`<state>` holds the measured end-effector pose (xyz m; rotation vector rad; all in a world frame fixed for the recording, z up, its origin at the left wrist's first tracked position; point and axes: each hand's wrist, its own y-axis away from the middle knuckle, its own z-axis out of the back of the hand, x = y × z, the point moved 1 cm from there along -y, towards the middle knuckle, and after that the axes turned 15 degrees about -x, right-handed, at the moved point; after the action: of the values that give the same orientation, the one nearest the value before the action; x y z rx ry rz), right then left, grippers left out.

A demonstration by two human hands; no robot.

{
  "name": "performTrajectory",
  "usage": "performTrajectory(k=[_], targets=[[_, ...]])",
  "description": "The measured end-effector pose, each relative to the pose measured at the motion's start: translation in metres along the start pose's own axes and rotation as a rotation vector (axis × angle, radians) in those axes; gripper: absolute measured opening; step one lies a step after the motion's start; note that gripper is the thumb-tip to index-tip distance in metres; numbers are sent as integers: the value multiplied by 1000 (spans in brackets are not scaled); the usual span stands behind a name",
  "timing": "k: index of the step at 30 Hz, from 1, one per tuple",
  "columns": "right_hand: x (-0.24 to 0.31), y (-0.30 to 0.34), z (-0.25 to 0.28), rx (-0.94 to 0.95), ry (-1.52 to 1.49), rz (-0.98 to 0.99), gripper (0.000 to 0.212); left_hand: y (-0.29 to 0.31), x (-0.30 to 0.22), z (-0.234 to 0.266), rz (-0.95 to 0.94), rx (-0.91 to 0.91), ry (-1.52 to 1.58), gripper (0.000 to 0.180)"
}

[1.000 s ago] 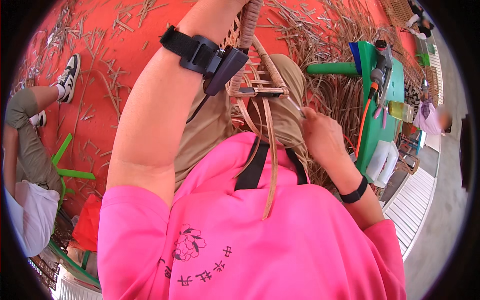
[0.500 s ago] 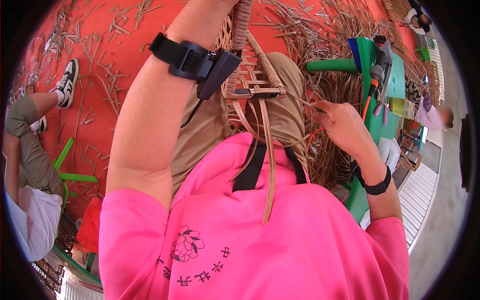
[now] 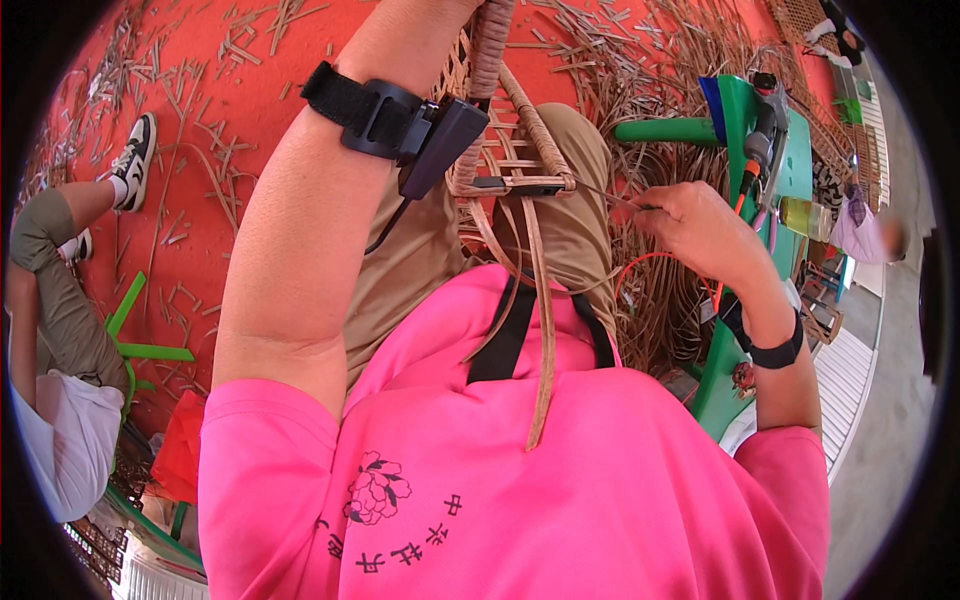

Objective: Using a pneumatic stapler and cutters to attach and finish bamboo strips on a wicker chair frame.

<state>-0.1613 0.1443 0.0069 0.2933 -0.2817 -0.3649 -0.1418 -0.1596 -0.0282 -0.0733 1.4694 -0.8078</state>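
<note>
A woven rattan frame (image 3: 537, 130) rests over my thighs at the top middle, its rails wrapped in brown strips and its lower corner crossed by a dark piece. My right hand (image 3: 700, 230) is closed, out to the right of that corner, with a thin rattan strip (image 3: 600, 194) running taut between corner and fingers. Loose strip ends (image 3: 540, 330) hang from the lower rail onto my pink shirt. My left forearm (image 3: 300, 220) reaches up to the frame's wrapped upright (image 3: 487, 50); the hand itself lies beyond the upper edge, so its fingers are hidden.
A green stool (image 3: 795, 160) at my right bears a power tool (image 3: 765, 130) and a yellowish jar (image 3: 800, 217). Heaps of loose rattan strips (image 3: 660, 310) lie beside my leg. Scraps litter the red floor (image 3: 200, 250). A seated person (image 3: 70, 300) is at the left.
My right hand has moved slightly right and up, away from the frame's corner, drawing the strip with it. The left arm and the frame have barely shifted.
</note>
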Motion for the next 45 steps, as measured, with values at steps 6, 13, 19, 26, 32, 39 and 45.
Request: performTrajectory(k=[6,13,19,26,32,39,45], targets=[[-11,-17,9,62,109,259,18,1,4,-1,2,-16,-28,75],[3,-21,7,311,-113,-195,19,2,7,-3,-13,-17,-8,77],[38,-8,-8,-18,80,-359,21,6,4,-3,-24,-8,-8,77],[31,19,-44,-242,75,-350,24,2,-7,4,62,68,16,79],[8,38,-77,-427,1,-255,29,4,10,-3,-40,-53,-29,79],[-24,45,-107,-555,-65,-120,40,-2,17,-3,-171,-43,77,72],[-47,40,-119,-601,-102,-6,47,-8,14,1,-161,31,134,65]])
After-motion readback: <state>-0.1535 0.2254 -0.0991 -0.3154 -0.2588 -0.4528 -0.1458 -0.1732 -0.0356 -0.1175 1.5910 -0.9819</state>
